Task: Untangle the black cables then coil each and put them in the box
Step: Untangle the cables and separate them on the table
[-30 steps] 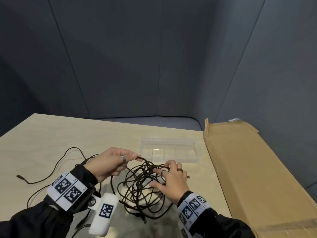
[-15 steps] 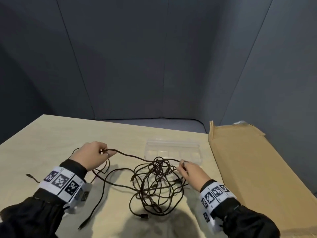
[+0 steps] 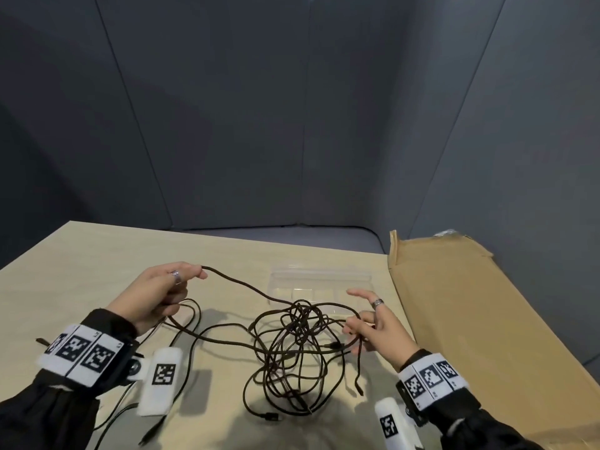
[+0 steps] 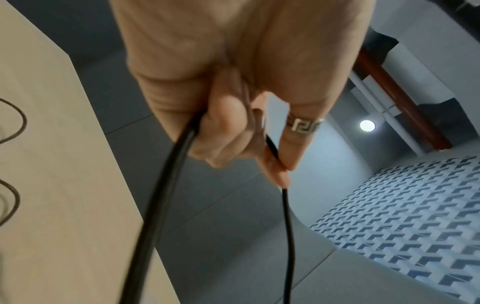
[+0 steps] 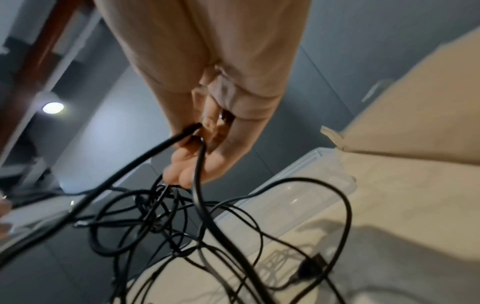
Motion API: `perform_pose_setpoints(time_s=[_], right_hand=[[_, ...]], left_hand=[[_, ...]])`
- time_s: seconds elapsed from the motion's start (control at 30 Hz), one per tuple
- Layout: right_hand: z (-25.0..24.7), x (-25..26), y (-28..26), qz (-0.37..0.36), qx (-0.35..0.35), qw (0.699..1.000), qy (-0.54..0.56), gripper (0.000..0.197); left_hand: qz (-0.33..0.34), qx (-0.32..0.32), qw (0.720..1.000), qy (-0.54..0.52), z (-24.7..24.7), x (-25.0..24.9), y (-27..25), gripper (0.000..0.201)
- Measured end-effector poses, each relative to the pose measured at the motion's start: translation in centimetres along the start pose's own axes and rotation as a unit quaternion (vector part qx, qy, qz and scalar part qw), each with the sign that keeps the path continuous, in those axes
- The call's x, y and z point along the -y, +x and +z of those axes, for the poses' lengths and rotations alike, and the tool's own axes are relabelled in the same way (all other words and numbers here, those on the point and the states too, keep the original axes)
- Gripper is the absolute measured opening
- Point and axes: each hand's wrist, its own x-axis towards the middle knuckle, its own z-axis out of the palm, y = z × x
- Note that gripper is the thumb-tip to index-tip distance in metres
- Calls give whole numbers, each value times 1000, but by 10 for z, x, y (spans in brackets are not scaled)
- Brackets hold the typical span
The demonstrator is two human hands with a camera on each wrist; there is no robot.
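Observation:
A tangle of black cables [image 3: 293, 345] lies on the light wooden table [image 3: 97, 254], partly lifted between my hands. My left hand [image 3: 159, 293] is raised at the left and pinches one black cable strand [image 4: 272, 156] between thumb and forefinger, with more cable running through its palm. My right hand [image 3: 373, 323] is at the tangle's right edge and pinches a cable loop [image 5: 197, 131]; its index finger points outward. A loose cable end [image 3: 358, 389] hangs below that hand. The clear plastic box [image 3: 319, 284] sits just behind the tangle.
A large flat cardboard box [image 3: 470, 319] lies along the table's right side, close to my right hand. More cable [image 3: 110, 420] trails toward the near left edge. Dark grey partition walls stand behind the table.
My left hand pulled a strand out to the left and up, stretching it from the tangle. My right hand moved to the tangle's right side, took a loop and lifted it.

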Motion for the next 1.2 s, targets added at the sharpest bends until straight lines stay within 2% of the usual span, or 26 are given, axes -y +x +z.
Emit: perform_pose_setpoints(time_s=[0.07,0.13,0.3,0.4,0.47,0.5,0.53,0.57,0.6,0.63,0.67,0.7,0.77,0.8,0.83,0.87,0.93,0.97,1.03,1.07,1.13,1.2], right_hand=[[0,2,-4,44,-5,996,83,13],[-3,1,-5,60,-17,991,119,4],[-12,7,-7,47,-92,965,240,11],[-12,15,-12,30,-90,957,276,11],[-7,19,-17,5,-47,960,275,9],[-2,20,-20,-3,-18,963,268,8],[3,17,-23,-7,18,968,252,5],[9,13,-25,-5,53,970,236,3],[15,6,-27,5,80,971,223,13],[20,-3,-28,17,104,972,212,26],[25,-11,-30,25,118,972,201,36],[29,-17,-33,36,126,972,196,38],[35,-25,-37,59,132,970,195,26],[36,-26,-39,68,133,969,199,22],[35,-27,-40,75,133,969,196,20],[34,-28,-41,76,137,971,181,17],[29,-31,-41,73,159,979,101,10],[26,-34,-40,70,178,981,33,7],[24,-40,-37,61,209,970,-108,6],[23,-42,-35,44,201,965,-161,12],[25,-41,-27,-5,138,961,-239,36],[31,-33,-17,-39,92,957,-274,55]], left_hand=[[1,-21,998,-52,-4,4,2,18],[-7,-40,991,-127,-9,6,6,18],[-23,-65,959,-274,-16,9,10,17],[-37,-84,950,-298,-19,16,17,17],[-50,-132,965,-221,-18,24,26,24],[-47,-158,977,-137,-16,30,30,26],[-40,-172,984,-10,-13,36,33,26],[-33,-167,974,151,-11,45,36,24],[-36,-138,934,327,-7,54,37,19],[-36,-110,880,461,-1,61,34,14],[-28,-90,849,521,9,65,31,12],[2,-66,850,522,20,69,27,13],[90,20,899,428,50,71,15,9],[112,70,918,374,66,72,8,5],[112,126,919,357,81,76,3,7],[99,174,908,369,94,80,0,21],[54,235,863,443,112,93,-2,52],[37,246,850,464,115,99,0,57],[5,262,853,451,117,105,2,53],[3,267,864,426,117,106,2,50],[1,264,901,345,113,105,0,46],[4,255,928,270,109,101,-3,40]])
